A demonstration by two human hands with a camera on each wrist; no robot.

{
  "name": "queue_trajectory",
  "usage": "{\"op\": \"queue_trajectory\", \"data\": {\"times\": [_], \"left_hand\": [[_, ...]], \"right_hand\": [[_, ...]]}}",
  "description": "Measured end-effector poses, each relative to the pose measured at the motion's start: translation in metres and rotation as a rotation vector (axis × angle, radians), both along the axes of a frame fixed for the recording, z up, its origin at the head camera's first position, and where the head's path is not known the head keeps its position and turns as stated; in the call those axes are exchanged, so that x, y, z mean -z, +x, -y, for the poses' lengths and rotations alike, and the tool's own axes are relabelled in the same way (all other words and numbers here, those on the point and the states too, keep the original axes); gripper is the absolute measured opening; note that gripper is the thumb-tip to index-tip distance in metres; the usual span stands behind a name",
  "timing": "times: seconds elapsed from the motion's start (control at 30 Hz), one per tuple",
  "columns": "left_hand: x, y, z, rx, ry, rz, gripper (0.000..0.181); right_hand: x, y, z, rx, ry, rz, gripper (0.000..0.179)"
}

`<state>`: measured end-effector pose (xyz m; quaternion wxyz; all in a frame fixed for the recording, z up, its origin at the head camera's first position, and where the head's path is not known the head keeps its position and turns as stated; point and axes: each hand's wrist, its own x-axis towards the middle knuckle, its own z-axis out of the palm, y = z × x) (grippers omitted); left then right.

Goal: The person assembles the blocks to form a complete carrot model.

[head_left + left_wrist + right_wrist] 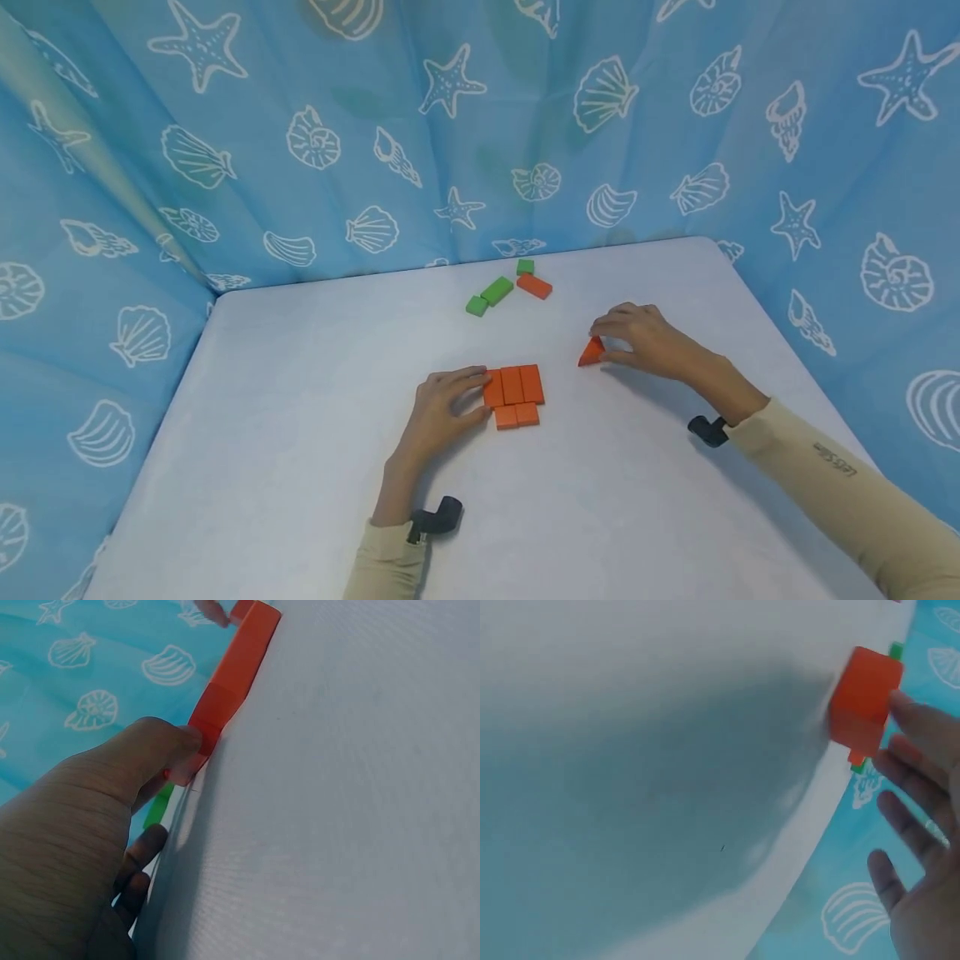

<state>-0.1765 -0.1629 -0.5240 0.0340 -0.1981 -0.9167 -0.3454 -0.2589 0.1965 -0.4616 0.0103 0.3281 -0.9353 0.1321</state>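
Several flat orange blocks lie together in the middle of the white table: three upright rectangular blocks (pixel 512 386) side by side, with two smaller orange blocks (pixel 517 416) directly below them. My left hand (pixel 442 412) holds the leftmost rectangular block between thumb and fingers at its left side; in the left wrist view the thumb touches an orange block (pixel 244 656). Off to the right, my right hand (pixel 648 342) pinches an orange triangular block (pixel 590 352) between thumb and fingers, apart from the group. In the right wrist view, the hand partly hides that block (pixel 862 697).
Farther back lie a green rectangular block (pixel 497 290), two small green blocks (pixel 476 306) (pixel 525 267) and an orange rectangular block (pixel 534 286). A blue curtain (pixel 495 133) with shell patterns hangs behind and beside the white table (pixel 300 467).
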Motion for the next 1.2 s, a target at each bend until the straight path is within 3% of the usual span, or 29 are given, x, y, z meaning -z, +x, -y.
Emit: {"op": "queue_trajectory", "data": {"times": [0.1,0.23,0.33,0.53,0.7,0.93,1.07,1.2], "left_hand": [[0.003,-0.002,0.001,-0.003,-0.006,0.016,0.048],[0.007,-0.004,0.002,-0.001,0.002,0.032,0.049],[0.008,-0.005,0.004,0.002,0.009,0.036,0.048],[0.012,-0.006,0.003,0.004,-0.006,0.025,0.048],[0.008,-0.006,0.004,0.017,-0.014,0.001,0.048],[0.003,-0.002,0.001,0.024,-0.008,-0.046,0.047],[0.001,-0.003,0.003,0.013,-0.011,-0.042,0.047],[0.001,-0.002,0.001,0.007,-0.027,-0.023,0.047]], "right_hand": [[-0.002,-0.006,0.008,0.113,-0.023,0.041,0.04],[-0.006,-0.026,0.027,0.208,-0.009,0.04,0.041],[-0.007,-0.048,0.046,0.225,0.035,0.034,0.041],[0.006,-0.09,0.077,0.274,0.071,0.053,0.043],[0.011,-0.109,0.093,0.259,0.065,0.062,0.035],[0.01,-0.094,0.092,0.243,0.016,0.116,0.022],[0.004,-0.075,0.093,0.24,0.006,0.193,0.023],[0.001,-0.05,0.09,0.219,0.026,0.194,0.019]]}}
